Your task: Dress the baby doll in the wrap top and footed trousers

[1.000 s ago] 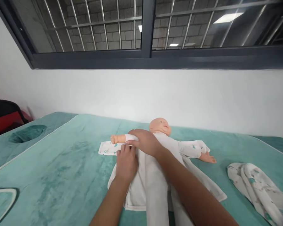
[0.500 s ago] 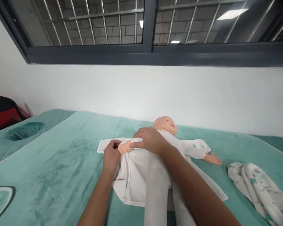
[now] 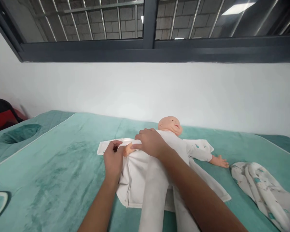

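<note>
A baby doll (image 3: 170,125) in white clothes lies on its back on an opened white baby garment (image 3: 135,190), its head toward the wall. My left hand (image 3: 114,158) is closed in a pinch at the garment's left sleeve (image 3: 102,147), right against the doll's small hand (image 3: 128,149), which is partly hidden. Closed around the doll's white-sleeved forearm is my right hand (image 3: 151,141). On the other side, the doll's arm (image 3: 202,152) lies stretched out over the patterned sleeve, its bare hand (image 3: 219,161) on the green cover.
A crumpled patterned white cloth (image 3: 263,190) lies at the right. The green padded bed cover (image 3: 62,167) has a round hole (image 3: 20,133) at the far left. Behind it rise a white wall (image 3: 106,90) and a barred window. Something red and black (image 3: 2,114) stands at the left edge.
My left hand has shifted slightly and its thumb now covers more of the doll's small hand. My right hand stays on the forearm. The view has moved a little.
</note>
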Tool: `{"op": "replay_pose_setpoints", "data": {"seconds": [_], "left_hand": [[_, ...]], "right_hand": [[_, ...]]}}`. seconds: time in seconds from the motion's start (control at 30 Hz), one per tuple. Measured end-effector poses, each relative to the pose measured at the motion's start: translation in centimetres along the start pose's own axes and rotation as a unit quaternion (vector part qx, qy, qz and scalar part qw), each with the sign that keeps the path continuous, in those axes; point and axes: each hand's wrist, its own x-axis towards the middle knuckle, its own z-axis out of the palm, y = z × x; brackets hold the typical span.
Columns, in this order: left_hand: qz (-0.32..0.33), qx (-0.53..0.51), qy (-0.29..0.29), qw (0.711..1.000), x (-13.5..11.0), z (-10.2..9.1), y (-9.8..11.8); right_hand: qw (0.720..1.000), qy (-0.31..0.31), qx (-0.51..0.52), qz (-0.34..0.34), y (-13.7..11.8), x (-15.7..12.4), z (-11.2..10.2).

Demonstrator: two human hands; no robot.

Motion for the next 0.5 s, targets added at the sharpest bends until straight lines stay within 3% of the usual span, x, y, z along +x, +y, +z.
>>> {"op": "replay_pose_setpoints", "data": {"seconds": [0.17,0.5], "left_hand": [[0.073,0.063,0.011,0.995,-0.47,0.61,-0.69],[0.072,0.031,0.007,0.997,-0.84,0.19,-0.35]], "right_hand": [[1.0,0.002,-0.007,-0.001,-0.14,-0.03,-0.04],[0.999,0.018,0.006,0.028,0.34,-0.12,0.05]]}}
